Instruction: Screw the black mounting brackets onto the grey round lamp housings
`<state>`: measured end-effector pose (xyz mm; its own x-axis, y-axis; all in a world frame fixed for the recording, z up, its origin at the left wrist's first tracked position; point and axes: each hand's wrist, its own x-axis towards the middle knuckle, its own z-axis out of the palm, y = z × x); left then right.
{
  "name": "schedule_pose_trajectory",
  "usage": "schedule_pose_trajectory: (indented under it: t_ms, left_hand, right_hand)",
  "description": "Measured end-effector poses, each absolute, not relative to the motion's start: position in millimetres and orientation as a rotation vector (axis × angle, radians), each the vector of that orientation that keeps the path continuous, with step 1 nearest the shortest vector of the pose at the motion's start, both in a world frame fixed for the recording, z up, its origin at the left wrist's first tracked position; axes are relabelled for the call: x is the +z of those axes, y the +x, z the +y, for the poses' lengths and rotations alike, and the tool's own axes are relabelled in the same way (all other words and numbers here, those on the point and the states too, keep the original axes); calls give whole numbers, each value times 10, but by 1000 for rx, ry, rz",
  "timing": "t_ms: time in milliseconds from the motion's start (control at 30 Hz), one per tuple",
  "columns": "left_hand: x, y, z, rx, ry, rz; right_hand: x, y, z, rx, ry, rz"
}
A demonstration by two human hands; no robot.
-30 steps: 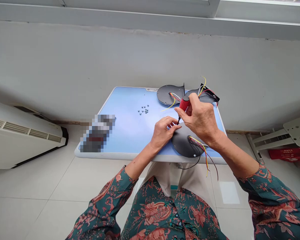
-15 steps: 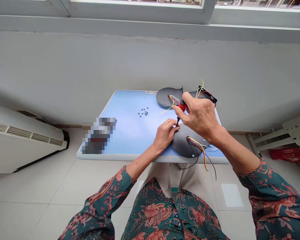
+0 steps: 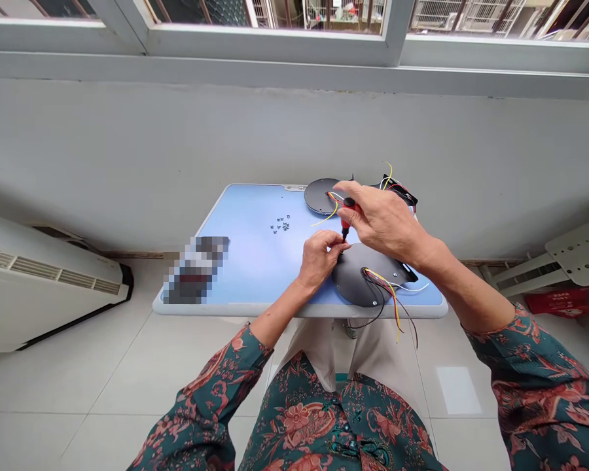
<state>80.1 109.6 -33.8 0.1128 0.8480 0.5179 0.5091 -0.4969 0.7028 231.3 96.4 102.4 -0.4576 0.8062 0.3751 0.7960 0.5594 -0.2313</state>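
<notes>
A dark grey round-ended housing (image 3: pixel 349 280) with a bundle of coloured wires (image 3: pixel 380 278) from its middle lies at the table's near right edge. My right hand (image 3: pixel 385 219) holds a red and black screwdriver (image 3: pixel 346 221) by its handle, thumb on the near side, index finger stretched over the top. The screwdriver stands nearly upright, tip down at the housing's upper left rim. My left hand (image 3: pixel 319 256) is closed in a pinch at that tip; whatever its fingertips hold is hidden. Silver screws (image 3: pixel 374 303) show on the housing's face.
Several small loose screws (image 3: pixel 285 226) lie on the blue table (image 3: pixel 255 268). A second grey housing (image 3: pixel 319 195) with wires lies at the back right, partly behind my right hand. A blurred-out item (image 3: pixel 196 269) is at the left. Beyond the table are a wall and window.
The screwdriver is more upright now, and my right hand's fingers have opened out around its handle. My left hand keeps its pinch at the rim. The camera view has tilted slightly upward.
</notes>
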Motion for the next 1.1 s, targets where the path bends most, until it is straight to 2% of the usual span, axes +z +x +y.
schedule_pose_trajectory:
  t_ms: [100, 267, 400, 533, 700, 800, 933, 1100]
  left_hand:
    - [-332, 818, 1040, 1279, 2004, 1366]
    - [-393, 852, 737, 971, 1889, 1688]
    - [-422, 908, 557, 836, 1900, 1853]
    - [-475, 959, 536, 868, 1945, 1849]
    - [-614, 977, 525, 1013, 2017, 1848]
    - [-672, 980, 521, 1069, 2044, 1828]
    - [-688, 983, 536, 1076, 2042, 1820]
    - [-653, 959, 506, 1063, 2061, 1788]
  right_hand:
    - [1071, 2345, 974, 42, -1238, -2411]
    - [1028, 2303, 944, -140, -1441, -2351]
    - [1031, 2322, 952, 3, -1304, -2421]
    - [1094, 2339, 973, 100, -1228, -2483]
    - [1057, 2207, 946, -253, -1515, -2288]
    - [997, 2149, 943, -314, -1599, -2207]
    - [975, 2198, 1007, -208, -1454, -2292]
    - [1070, 2335, 1092, 152, -1151, -2440]
